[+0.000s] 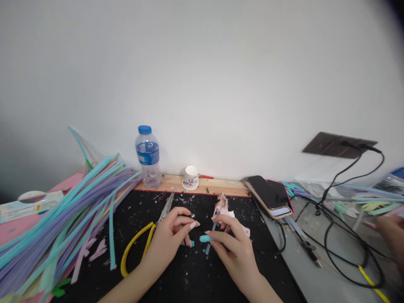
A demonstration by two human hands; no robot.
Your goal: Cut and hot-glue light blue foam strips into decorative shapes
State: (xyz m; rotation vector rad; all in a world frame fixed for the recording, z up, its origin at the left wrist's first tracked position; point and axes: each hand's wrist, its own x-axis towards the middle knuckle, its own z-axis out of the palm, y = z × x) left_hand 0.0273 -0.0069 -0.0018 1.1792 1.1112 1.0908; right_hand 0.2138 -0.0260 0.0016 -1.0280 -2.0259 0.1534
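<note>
My right hand [235, 246] pinches a short turquoise piece of fuzzy pipe cleaner [205, 238] between its fingertips, over the black mat. Across from it, my left hand [175, 231] is closed, thumb and forefinger together; I cannot make out what is in them. Another turquoise bit [192, 243] shows just below the left fingers, whether held or lying there I cannot tell. Partly hidden behind my right hand lies a pale pink tool with a crusted brown tip [222, 201], resembling a glue gun. Yellow-handled scissors [138, 244] lie beside my left wrist.
Many pastel pipe cleaners [78, 210] are heaped at left. A water bottle [147, 155] and paper cup [191, 177] stand by the wall. Phones [268, 193], black cables [328, 235] and more pipe cleaners lie at right, with another person's hand [391, 231] at the edge. Scraps litter the mat [170, 282].
</note>
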